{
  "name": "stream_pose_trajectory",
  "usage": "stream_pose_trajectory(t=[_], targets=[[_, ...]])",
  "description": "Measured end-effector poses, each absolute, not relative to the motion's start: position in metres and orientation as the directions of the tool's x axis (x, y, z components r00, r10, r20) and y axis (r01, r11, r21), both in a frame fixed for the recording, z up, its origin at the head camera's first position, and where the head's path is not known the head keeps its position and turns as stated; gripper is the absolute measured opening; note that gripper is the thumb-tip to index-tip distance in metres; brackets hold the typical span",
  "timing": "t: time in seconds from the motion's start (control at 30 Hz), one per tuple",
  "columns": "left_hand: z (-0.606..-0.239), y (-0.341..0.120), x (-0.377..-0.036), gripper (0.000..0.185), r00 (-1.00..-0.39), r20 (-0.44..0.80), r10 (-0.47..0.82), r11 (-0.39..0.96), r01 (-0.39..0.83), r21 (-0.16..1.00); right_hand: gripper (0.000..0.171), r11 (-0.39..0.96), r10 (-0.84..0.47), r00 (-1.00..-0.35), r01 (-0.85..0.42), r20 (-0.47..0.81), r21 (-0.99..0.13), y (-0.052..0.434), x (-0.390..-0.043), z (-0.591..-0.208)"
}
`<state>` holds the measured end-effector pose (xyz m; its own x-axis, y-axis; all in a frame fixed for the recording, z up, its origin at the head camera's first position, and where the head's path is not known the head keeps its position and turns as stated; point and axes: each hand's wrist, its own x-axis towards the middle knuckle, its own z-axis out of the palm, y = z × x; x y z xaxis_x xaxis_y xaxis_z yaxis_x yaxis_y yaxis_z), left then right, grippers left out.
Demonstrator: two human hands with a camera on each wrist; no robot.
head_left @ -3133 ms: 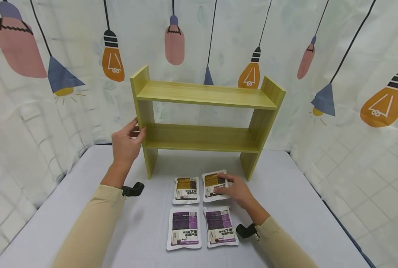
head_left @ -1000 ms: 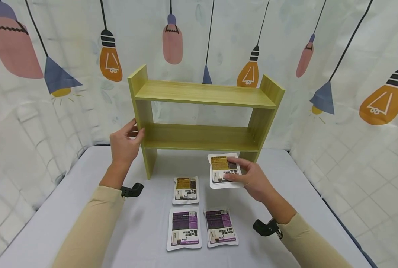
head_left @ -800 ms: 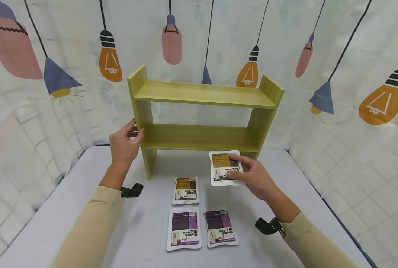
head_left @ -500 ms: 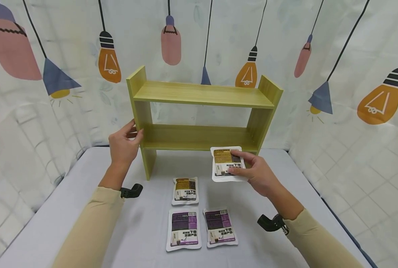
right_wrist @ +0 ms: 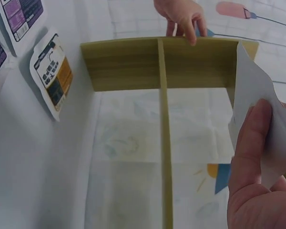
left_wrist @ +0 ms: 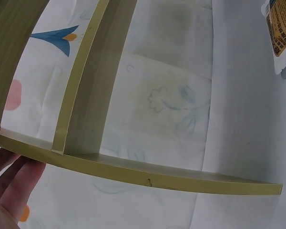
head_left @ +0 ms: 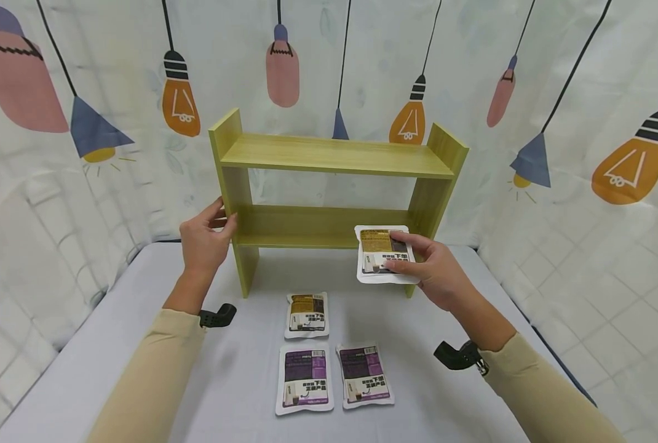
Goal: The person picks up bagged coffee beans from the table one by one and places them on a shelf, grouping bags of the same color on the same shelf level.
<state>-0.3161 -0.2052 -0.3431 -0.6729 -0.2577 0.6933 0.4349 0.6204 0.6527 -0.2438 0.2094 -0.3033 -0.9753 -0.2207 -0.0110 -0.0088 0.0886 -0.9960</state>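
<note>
The right hand (head_left: 439, 274) pinches a gold-labelled packet (head_left: 383, 249) before the right end of the two-board shelf (head_left: 337, 155), partly hiding its lower board; the left hand (head_left: 204, 241) grips the shelf's left side. Nearer on the desk (head_left: 240, 381) lie three more packets: one gold (head_left: 307, 315), two purple (head_left: 305, 376). Their Chinese print is too small to read surely. A lamp-patterned curtain (head_left: 318, 74) hangs behind.

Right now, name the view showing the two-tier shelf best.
Head: it frames the whole two-tier shelf, a brown-labelled pouch hiding some of it. Left wrist shows it close, cropped; right wrist also crops it, the pouch covering part.
</note>
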Motion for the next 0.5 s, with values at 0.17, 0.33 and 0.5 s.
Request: stream_pose_trajectory(t=[0.17, 0.33, 0.5], targets=[[-0.343, -0.205, -0.317, 0.043, -0.671, 0.695, -0.261, 0.620, 0.435, 0.653, 0.066, 0.065, -0.220, -0.975, -0.016, 0.002, -0.998, 0.211, -0.245, -0.295], [-0.343, -0.205, -0.316, 0.044, -0.671, 0.694, -0.260, 0.623, 0.433, 0.652, 0.065, 0.055, -0.225, -0.974, -0.026, 0.013, -0.998, 0.211, -0.246, -0.287], [-0.344, -0.206, -0.316, 0.044, -0.676, 0.691, -0.257, 0.616, 0.436, 0.656, 0.063, 0.039, -0.227, -0.974, -0.032, 0.022, -0.999, 0.211, -0.246, -0.279]])
